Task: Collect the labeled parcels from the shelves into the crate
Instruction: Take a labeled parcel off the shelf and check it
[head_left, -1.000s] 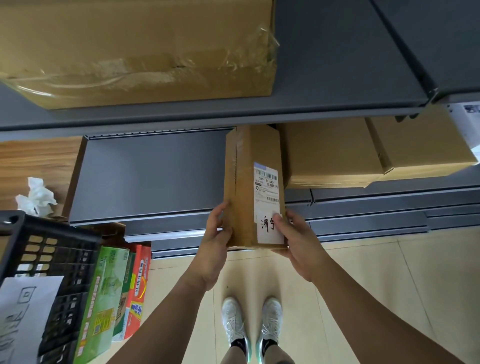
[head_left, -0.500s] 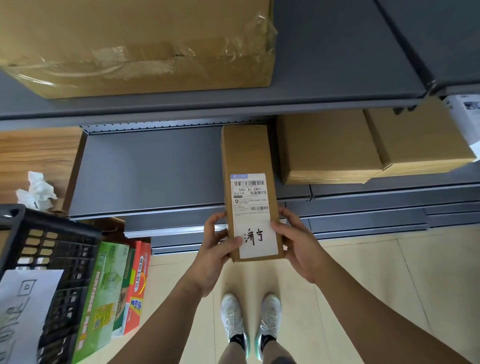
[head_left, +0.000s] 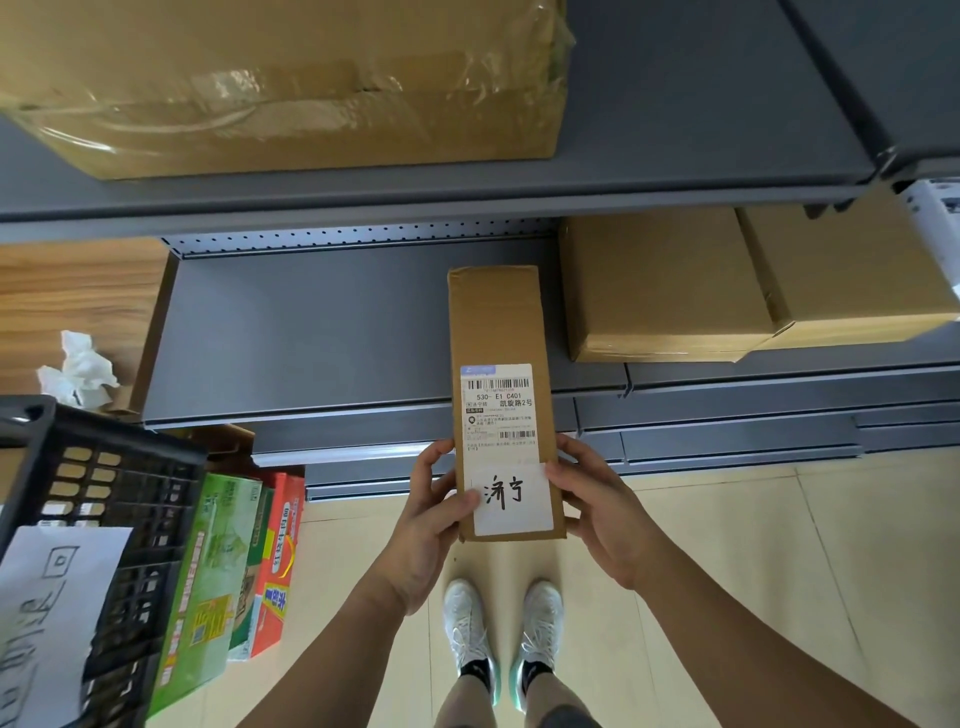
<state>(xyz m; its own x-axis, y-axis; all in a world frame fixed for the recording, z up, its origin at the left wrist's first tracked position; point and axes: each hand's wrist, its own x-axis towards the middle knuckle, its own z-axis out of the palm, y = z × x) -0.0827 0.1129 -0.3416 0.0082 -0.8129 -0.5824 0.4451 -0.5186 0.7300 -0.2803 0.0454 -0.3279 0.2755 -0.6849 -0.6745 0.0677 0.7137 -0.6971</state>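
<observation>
A long narrow cardboard parcel (head_left: 496, 322) with a white shipping label and a handwritten white tag faces up at the centre. My left hand (head_left: 423, 525) grips its near left edge, thumb on the tag. My right hand (head_left: 597, 509) grips its near right edge. The parcel is held level in front of the middle grey shelf (head_left: 291, 338), its far end over the shelf. A black plastic crate (head_left: 104, 499) with a paper sign stands at the lower left.
A big taped carton (head_left: 291, 78) fills the upper shelf. Two plain cardboard boxes (head_left: 660, 286) lie on the middle shelf to the right. Green and red product boxes (head_left: 228, 566) lean beside the crate. Crumpled tissue (head_left: 78, 369) lies on a wooden surface at left. My feet stand on beige floor tiles.
The parcel has been turned from standing on edge to lying flat, label up. Both hands have shifted along its near end and still hold it.
</observation>
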